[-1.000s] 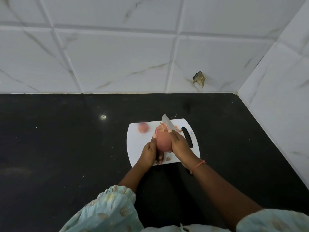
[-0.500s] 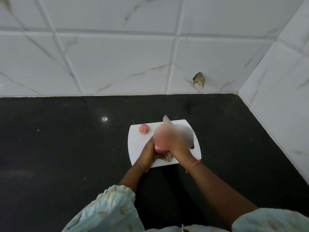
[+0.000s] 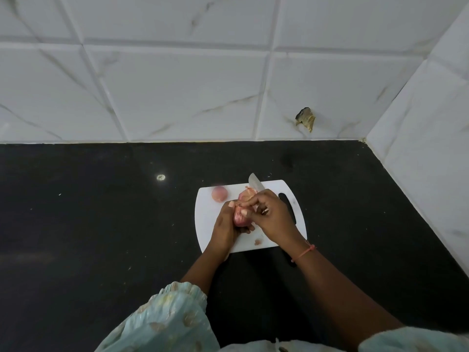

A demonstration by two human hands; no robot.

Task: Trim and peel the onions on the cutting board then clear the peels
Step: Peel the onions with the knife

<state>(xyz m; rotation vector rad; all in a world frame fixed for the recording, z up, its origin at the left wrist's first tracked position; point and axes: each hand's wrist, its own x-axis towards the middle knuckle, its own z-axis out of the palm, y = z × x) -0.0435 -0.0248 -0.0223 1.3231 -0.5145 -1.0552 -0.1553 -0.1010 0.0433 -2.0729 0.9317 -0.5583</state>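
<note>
At frame centre over cutting board (image 3: 286, 189): left hand (image 3: 224, 226) cradling onion (image 3: 239, 218), right hand (image 3: 272, 214) gripping knife (image 3: 255, 186) and pinching peel from the right.

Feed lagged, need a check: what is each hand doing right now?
Left hand: grips the onion.
Right hand: holds the knife, fingertips pinching peel at the onion's top.

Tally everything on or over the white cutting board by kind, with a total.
Pink onions: 2, one gripped in the left hand at, one lying at the far corner
Steel-bladed knives: 1, in the right hand
Loose pink peel scraps: at least 2
Total: 5
</note>
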